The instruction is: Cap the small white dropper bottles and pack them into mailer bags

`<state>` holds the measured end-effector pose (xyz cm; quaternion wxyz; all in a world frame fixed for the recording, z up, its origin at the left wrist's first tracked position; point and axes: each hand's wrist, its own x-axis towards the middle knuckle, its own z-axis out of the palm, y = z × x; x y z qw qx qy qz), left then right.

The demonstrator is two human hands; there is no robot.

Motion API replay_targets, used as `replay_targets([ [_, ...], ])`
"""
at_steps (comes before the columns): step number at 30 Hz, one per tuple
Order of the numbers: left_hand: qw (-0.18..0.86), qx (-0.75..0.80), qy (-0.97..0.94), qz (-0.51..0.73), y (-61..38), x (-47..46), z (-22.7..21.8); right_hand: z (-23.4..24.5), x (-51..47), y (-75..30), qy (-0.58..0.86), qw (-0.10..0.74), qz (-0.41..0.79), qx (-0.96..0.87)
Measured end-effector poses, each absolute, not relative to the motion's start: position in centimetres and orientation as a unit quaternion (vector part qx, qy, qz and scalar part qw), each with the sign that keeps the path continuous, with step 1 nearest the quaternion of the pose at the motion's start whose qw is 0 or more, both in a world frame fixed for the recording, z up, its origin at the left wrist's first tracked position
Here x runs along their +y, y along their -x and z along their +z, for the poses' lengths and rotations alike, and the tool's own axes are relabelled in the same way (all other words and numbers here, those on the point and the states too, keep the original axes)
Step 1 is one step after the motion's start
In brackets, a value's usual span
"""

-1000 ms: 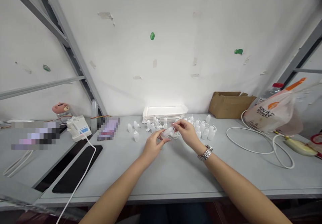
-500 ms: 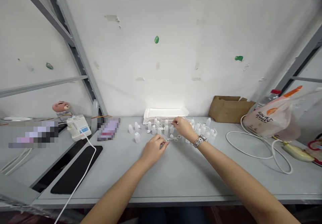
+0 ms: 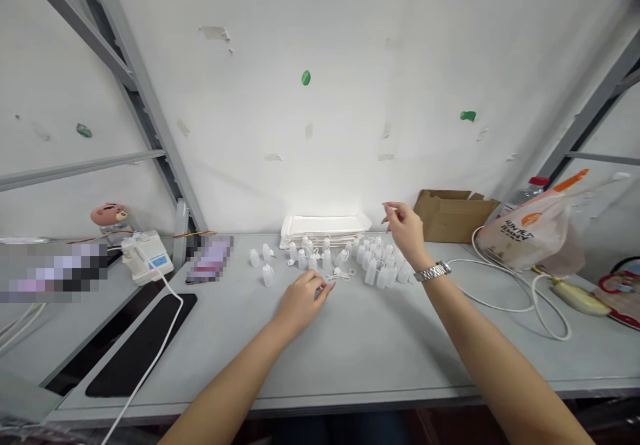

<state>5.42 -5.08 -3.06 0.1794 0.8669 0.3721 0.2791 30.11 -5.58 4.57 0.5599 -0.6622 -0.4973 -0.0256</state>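
My left hand (image 3: 303, 299) rests low over the table, thumb and fingers curled together; whatever they may hold is hidden. Just past its fingertips lie several small white caps with loop straps (image 3: 342, 275). My right hand (image 3: 404, 230), with a metal watch on the wrist, is raised behind and above a dense cluster of small translucent squeeze bottles (image 3: 384, 275). Its fingers are bent with the tips apart, and nothing shows between them. More small bottles (image 3: 302, 259) stand in a looser group beyond my left hand, and a few others (image 3: 268, 275) stand farther left.
A stack of white trays (image 3: 325, 225) sits against the wall. To the right are a cardboard box (image 3: 453, 215), a plastic bag (image 3: 525, 231) and a looped white cable (image 3: 500, 310). At left lie a black pad (image 3: 143, 348), a blurred phone-like item (image 3: 210, 258) and a white power adapter (image 3: 147, 256).
My right hand has moved up and right, away from the looser bottle group, and its fingertips have parted. My left hand stays nearly still. The view has shifted slightly.
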Motion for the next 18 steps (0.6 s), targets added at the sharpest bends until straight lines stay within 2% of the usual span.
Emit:
replay_targets([
  [3,0.179,0.372,-0.868,0.276,-5.4,-5.0,-3.2,4.5,-5.9,-31.6,0.659,0.584,-0.018,-0.473],
  [5,0.179,0.371,-0.869,0.274,-5.4,-4.9,-3.3,4.2,-6.1,-31.8,0.671,0.548,-0.004,-0.499],
  [12,0.175,0.376,-0.866,0.28,-5.3,-4.7,-3.6,2.0,-7.4,-27.9,0.65,0.307,-0.012,-0.695],
  [16,0.159,0.377,-0.865,0.291,-5.3,-4.4,-3.8,0.0,-8.0,-25.2,0.638,0.152,-0.096,-0.749],
  [18,0.163,0.374,-0.864,0.295,-5.3,-4.4,-3.9,-0.5,-7.8,-24.5,0.644,0.1,-0.155,-0.742],
])
